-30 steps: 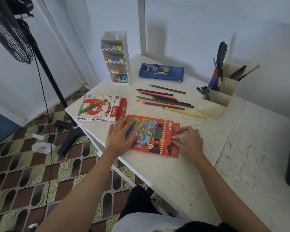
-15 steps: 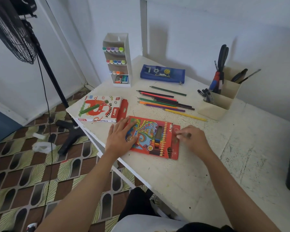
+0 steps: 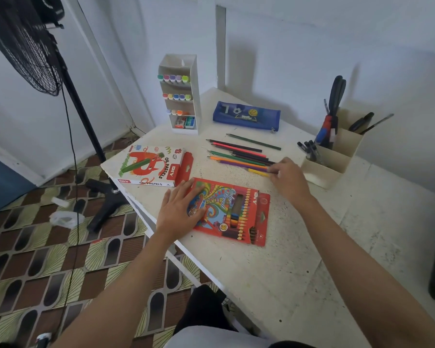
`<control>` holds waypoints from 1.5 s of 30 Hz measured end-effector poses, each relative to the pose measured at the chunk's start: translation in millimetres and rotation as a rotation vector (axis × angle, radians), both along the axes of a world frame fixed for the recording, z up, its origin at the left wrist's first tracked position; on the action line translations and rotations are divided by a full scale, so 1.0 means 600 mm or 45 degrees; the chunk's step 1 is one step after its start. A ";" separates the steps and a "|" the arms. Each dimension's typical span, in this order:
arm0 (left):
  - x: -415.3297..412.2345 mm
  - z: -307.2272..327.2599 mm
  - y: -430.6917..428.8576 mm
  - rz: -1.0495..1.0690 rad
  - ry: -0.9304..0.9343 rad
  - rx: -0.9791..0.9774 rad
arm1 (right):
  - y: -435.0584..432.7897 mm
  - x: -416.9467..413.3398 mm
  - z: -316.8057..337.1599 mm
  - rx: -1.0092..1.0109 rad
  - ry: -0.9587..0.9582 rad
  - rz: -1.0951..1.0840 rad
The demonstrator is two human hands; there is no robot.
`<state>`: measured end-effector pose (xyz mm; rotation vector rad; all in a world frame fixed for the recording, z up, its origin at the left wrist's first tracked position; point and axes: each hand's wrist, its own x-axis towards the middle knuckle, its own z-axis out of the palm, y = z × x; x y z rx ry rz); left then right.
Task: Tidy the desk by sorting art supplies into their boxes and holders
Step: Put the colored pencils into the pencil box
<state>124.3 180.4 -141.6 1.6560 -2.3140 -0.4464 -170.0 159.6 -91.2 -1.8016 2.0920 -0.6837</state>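
Currently, a flat red cardboard coloured-pencil box [image 3: 239,212] is pinned to the white desk [image 3: 312,259] by the left hand [image 3: 178,212], palm down and fingers straight, resting on its 9 o'clock end; likely done so the box does not slide while it is being filled

Its flap end is faced toward 3 o'clock, the side the right hand works from

The right hand [image 3: 286,179] is reached out to 12 o'clock of the box, fingers curled over the blunt ends of the loose coloured pencils [image 3: 239,156]; the yellow pencil [image 3: 258,172], nearest the box, is touched at its end, but whether it is actually pinched cannot be told

The loose pencils are laid roughly parallel, long axes run from 10 to 4 o'clock, sharpened tips pointed toward 10 o'clock; blunt ends are thus offered to the right hand

Step judged: the next pencil is being picked for the box

Noted nearby: an oil-pastels carton [image 3: 148,167] at 10 o'clock of the box, a white marker rack [image 3: 183,96] and a blue zip pouch [image 3: 246,115] at 12, and a beige desk organiser [image 3: 332,159] at 2 o'clock
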 end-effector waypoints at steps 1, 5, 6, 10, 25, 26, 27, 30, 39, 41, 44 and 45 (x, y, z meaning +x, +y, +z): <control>0.000 -0.001 0.000 -0.002 -0.001 -0.003 | -0.004 0.006 -0.002 0.020 0.031 -0.007; 0.000 -0.003 -0.001 -0.002 0.010 -0.008 | -0.005 0.024 -0.016 0.023 0.106 -0.060; 0.000 -0.003 0.000 -0.002 0.012 -0.009 | -0.002 0.026 -0.018 0.019 0.116 -0.065; 0.001 -0.002 0.000 0.002 0.016 -0.013 | 0.022 0.031 -0.006 -0.047 0.089 -0.036; 0.001 -0.003 0.000 -0.004 0.049 -0.040 | 0.194 -0.033 0.008 -0.296 -1.213 -0.632; 0.001 -0.004 0.000 -0.001 0.049 -0.041 | 0.200 -0.035 0.005 -0.305 -1.265 -0.689; 0.002 -0.004 0.000 0.004 0.050 -0.041 | 0.204 -0.036 0.000 -0.319 -1.310 -0.740; 0.002 -0.005 0.000 0.010 0.041 -0.031 | 0.214 -0.034 -0.012 -0.355 -1.381 -0.854; 0.002 -0.006 -0.002 0.003 0.053 -0.029 | 0.201 0.002 -0.020 -0.530 -1.475 -0.922; 0.002 -0.006 -0.002 0.005 0.044 -0.026 | 0.196 0.012 -0.024 -0.480 -1.496 -0.884; 0.002 -0.005 -0.001 0.004 0.030 -0.020 | 0.193 0.022 -0.030 -0.374 -1.431 -0.765; 0.001 -0.005 -0.001 0.004 0.031 -0.018 | 0.194 0.024 -0.032 -0.347 -1.375 -0.707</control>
